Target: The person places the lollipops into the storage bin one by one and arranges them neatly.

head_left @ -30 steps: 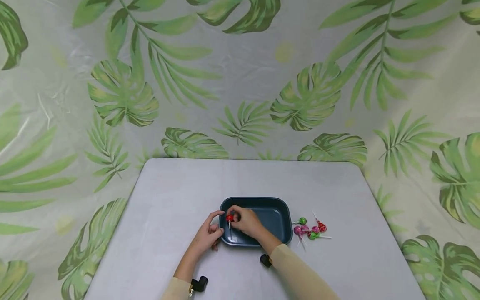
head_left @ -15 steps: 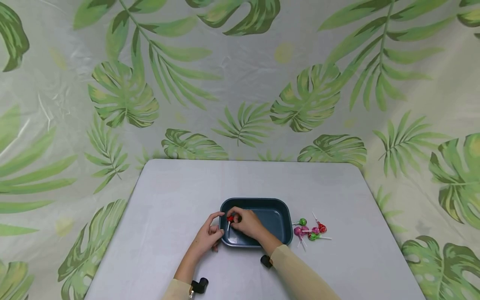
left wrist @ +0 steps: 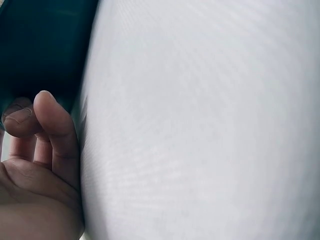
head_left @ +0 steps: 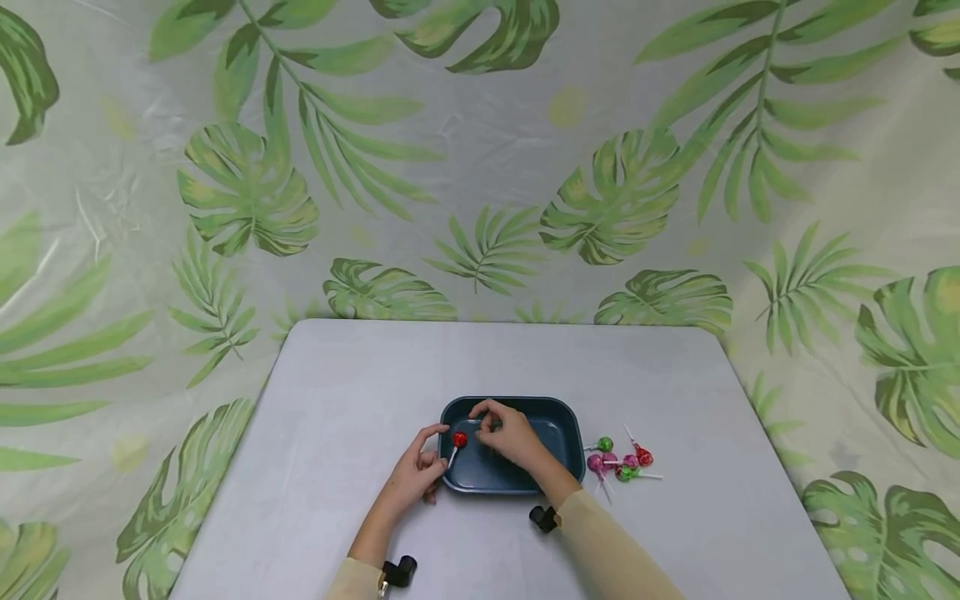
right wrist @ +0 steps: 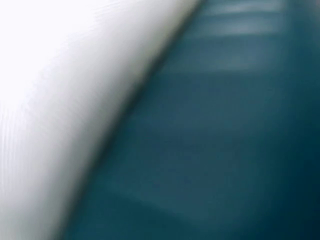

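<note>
A dark blue rectangular baking dish (head_left: 525, 483) stands on the table, its wall blurred in the right wrist view. One red lollipop (head_left: 460, 438) lies inside at the left end, its white stick pointing down and left. My left hand (head_left: 411, 477) holds the dish's left end, with index finger and thumb at the rim. In the left wrist view its other fingers (left wrist: 57, 125) are bent beside the dish wall. Over the dish, to the right of that lollipop, hovers my right hand (head_left: 513, 435), fingers loosely bent and nothing visible in them; it is out of the right wrist view.
Just right of the dish lies a loose cluster of lollipops: a green one (head_left: 605, 443), a red one (head_left: 644, 457), a purple one (head_left: 595, 462) and others, sticks pointing various ways. The white table (head_left: 360, 375) ends at a leaf-patterned curtain (head_left: 480, 167).
My right hand has let go of the red lollipop, which now lies in the dish, and has moved right and slightly away from me. The left hand stays in place.
</note>
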`<state>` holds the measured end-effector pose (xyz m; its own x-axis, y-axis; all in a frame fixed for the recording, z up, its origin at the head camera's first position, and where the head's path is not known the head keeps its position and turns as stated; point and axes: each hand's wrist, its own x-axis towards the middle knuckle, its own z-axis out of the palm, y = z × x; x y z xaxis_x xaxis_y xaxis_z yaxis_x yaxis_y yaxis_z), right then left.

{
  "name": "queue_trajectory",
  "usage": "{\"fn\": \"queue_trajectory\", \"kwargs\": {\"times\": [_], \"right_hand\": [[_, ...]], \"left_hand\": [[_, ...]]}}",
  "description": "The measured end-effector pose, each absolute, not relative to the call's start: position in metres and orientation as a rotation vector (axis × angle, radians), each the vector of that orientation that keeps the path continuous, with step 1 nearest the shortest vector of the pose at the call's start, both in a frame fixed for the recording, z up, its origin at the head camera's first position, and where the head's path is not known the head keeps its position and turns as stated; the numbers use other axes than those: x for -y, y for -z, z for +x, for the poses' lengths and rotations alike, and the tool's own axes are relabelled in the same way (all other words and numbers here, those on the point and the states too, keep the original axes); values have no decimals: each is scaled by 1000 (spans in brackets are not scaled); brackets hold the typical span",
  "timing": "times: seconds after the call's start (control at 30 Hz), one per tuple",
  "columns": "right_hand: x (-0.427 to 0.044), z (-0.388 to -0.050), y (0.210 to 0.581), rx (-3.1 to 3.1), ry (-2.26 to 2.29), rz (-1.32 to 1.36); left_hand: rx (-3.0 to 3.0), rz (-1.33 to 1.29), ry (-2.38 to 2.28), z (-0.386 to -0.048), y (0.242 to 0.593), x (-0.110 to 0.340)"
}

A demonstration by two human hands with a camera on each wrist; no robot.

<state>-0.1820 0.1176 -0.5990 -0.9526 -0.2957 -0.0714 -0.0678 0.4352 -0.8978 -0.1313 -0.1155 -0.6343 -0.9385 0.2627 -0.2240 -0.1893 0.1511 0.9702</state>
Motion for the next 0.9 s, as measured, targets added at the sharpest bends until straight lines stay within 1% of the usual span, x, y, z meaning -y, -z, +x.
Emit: {"fn": "queue_trajectory", "kwargs": {"times": [0.53, 0.9], "right_hand": [[-152, -168, 562, -2357, 1881, -163], [-195, -140, 550, -2305, 2034, -95]], "left_hand": [[-2129, 107, -1816, -135, 635, 115], [-2104, 133, -1789, -134, 635, 115]]}}
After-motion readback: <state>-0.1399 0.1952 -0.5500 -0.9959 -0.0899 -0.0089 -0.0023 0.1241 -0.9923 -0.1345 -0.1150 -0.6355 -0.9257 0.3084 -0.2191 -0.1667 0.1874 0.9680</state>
